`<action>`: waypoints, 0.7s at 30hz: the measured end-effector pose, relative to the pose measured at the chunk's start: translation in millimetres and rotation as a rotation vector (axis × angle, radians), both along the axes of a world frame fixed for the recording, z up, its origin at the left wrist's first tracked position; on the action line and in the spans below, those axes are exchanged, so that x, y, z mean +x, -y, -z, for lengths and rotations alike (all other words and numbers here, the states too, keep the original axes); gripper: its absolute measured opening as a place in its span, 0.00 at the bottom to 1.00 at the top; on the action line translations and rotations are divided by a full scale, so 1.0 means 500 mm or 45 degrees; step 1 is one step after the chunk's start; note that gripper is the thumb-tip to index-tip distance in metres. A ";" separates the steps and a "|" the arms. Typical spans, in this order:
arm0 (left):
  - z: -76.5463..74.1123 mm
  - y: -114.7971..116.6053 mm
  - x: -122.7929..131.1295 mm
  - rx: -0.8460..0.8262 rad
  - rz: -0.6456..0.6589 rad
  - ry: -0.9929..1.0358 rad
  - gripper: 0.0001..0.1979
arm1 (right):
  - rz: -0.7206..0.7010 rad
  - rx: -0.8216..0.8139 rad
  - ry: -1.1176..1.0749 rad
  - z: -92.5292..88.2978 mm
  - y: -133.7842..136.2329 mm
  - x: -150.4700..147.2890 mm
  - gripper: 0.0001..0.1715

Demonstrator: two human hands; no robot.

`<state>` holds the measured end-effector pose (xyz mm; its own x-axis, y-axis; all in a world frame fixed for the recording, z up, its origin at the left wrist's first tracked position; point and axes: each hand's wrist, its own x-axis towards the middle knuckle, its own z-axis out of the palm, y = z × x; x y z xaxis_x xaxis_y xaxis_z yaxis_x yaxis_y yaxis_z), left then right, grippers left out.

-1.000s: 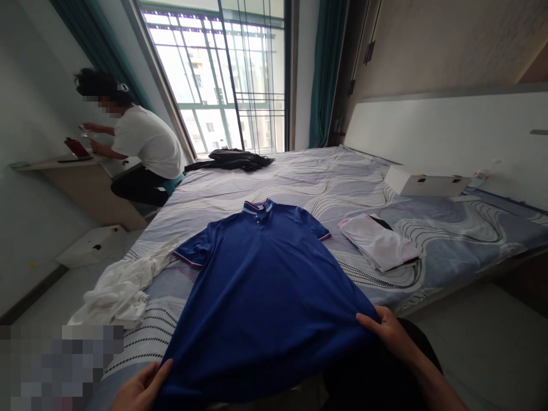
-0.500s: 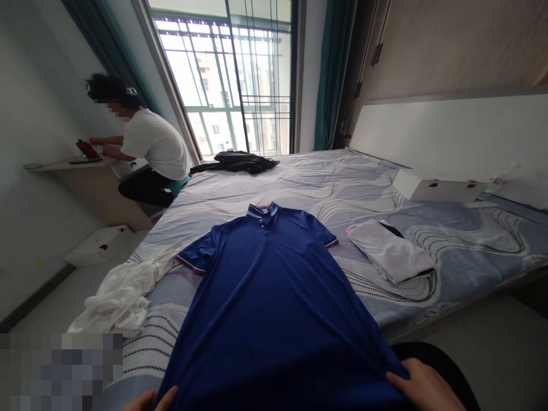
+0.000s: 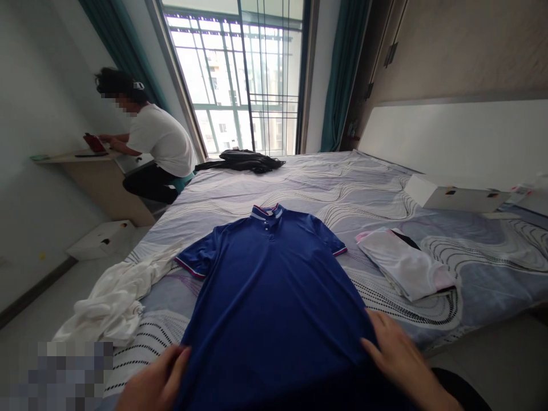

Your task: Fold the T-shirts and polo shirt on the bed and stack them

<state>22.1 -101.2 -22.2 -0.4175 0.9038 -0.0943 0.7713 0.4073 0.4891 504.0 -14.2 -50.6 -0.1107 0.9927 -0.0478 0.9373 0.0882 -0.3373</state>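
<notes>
A blue polo shirt (image 3: pixel 274 285) lies spread flat, front up, on the bed (image 3: pixel 342 188), collar pointing away from me. My left hand (image 3: pixel 156 382) rests at the shirt's lower left edge, fingers extended along the fabric. My right hand (image 3: pixel 396 357) lies on the shirt's lower right edge, fingers stretched out flat. Neither hand grips the cloth.
A crumpled white garment (image 3: pixel 111 297) hangs off the bed's left edge. A folded white garment (image 3: pixel 405 265) lies right of the shirt, a white box (image 3: pixel 454 197) beyond it. Dark clothing (image 3: pixel 246 161) sits near the window. A person (image 3: pixel 149 151) sits at a desk (image 3: pixel 81 160), far left.
Both hands moved up from the shirt's bottom hem onto its lower sides and now lie flat. The view has shifted slightly right and forward.
</notes>
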 end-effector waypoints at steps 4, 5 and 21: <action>0.029 -0.241 0.135 0.331 0.625 -0.144 0.28 | -0.377 0.001 0.003 -0.009 -0.165 -0.262 0.41; 0.044 -0.290 0.160 0.284 0.682 -0.235 0.28 | -0.400 0.015 0.034 -0.002 -0.202 -0.308 0.41; 0.103 -0.685 0.174 0.143 0.577 -0.358 0.29 | -0.254 0.000 0.126 0.052 -0.629 -0.456 0.37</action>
<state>109.2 241.2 -73.8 0.0210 0.9972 0.0723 0.9648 -0.0392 0.2602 276.0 300.2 -76.7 -0.2993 0.9517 -0.0683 0.9299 0.2749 -0.2442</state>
